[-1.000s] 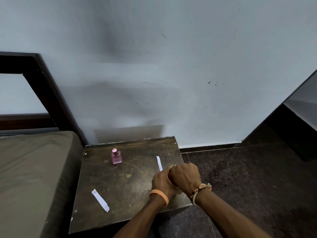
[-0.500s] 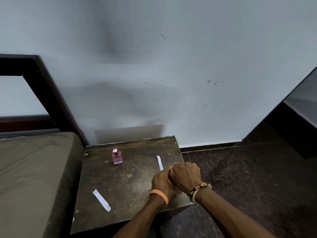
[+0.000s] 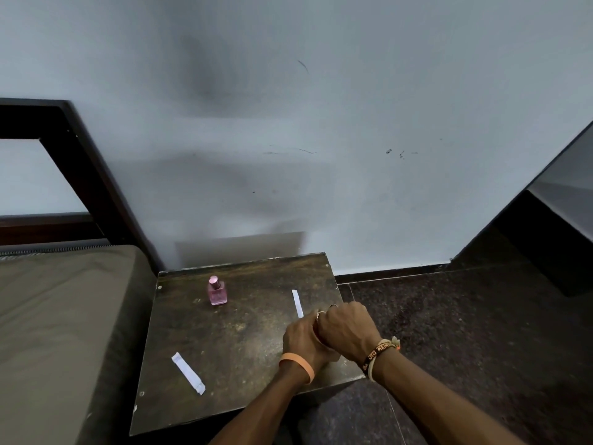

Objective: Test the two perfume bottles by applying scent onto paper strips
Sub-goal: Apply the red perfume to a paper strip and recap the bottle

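Head view, nearest first: left hand (image 3: 302,341), orange band (image 3: 298,364) at the wrist, and right hand (image 3: 349,329), beaded bracelet (image 3: 380,351) at the wrist, pressed together over the front right corner of the worktop (image 3: 244,345), fingers curled inward around something mostly hidden. Only a reddish-brown sliver showing between the palms; cannot tell whether clamped on a bottle or merely closed against each other. Probably the second perfume bottle, steadied from below by the left and worked at the cap by the right, though not confirmable. Off to the left near the front edge, a paper strip (image 3: 187,374) lying flat and well apart from the hands, likely reserved for the other scent. Just beyond the knuckles, a second paper strip (image 3: 297,303), flat and within easy reach, seemingly laid ready for this scent. Farther back, the pink perfume bottle (image 3: 218,292), upright and capped, apart from both strips, apparently waiting its turn. Beyond that, bed (image 3: 64,316) at left and bare wall (image 3: 321,123) behind.
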Motion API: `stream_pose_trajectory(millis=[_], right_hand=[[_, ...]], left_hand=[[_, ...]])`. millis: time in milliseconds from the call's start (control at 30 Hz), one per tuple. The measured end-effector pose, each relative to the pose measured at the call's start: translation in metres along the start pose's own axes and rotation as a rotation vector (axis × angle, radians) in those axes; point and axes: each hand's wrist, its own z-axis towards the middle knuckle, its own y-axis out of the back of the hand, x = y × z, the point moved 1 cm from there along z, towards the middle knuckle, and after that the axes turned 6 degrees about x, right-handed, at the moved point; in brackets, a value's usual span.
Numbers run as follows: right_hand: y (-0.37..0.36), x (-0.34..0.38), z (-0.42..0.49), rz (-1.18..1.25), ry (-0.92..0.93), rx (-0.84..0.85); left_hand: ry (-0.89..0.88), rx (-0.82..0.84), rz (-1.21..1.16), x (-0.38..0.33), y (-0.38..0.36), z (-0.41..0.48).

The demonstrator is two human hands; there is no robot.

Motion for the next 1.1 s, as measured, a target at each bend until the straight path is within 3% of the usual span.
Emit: stream_pose_trajectory(millis=[200, 300, 367, 433, 600, 800, 967, 1033, 1100], right_hand=[[-0.001, 0.002, 0.007, 0.187, -0.231, 0.0], [0.001, 0.004, 0.006, 0.174, -0.106, -0.025], [-0.005, -0.002, 0.006, 0.042, -0.013, 0.004], [-0.005, -0.006, 0.004, -0.014, -0.057, -0.008], [-0.001, 0.006, 0.006, 0.214, -0.213, -0.07], [-0.001, -0.002, 0.002, 0.088, -0.021, -0.053], [0.002, 0.004, 0.007, 0.236, -0.257, -0.044], [0.001, 0.009, 0.009, 0.145, -0.102, -0.062], [-0.001, 0.007, 0.006, -0.011, 0.04, 0.067]], left_hand=[[-0.024, 0.021, -0.112, -0.002, 0.0, 0.0], [-0.012, 0.001, -0.083, 0.005, 0.001, 0.0], [-0.008, 0.009, -0.033, 0.003, 0.001, 0.0], [-0.008, 0.019, -0.02, -0.001, 0.003, 0.0], [0.004, 0.053, -0.08, 0.004, 0.004, 0.002], [-0.013, 0.018, -0.018, 0.001, 0.004, 0.0], [-0.015, 0.026, -0.087, 0.003, 0.004, 0.002], [-0.009, 0.018, -0.043, 0.005, 0.003, 0.001], [0.002, 0.011, 0.013, 0.004, 0.003, -0.001]])
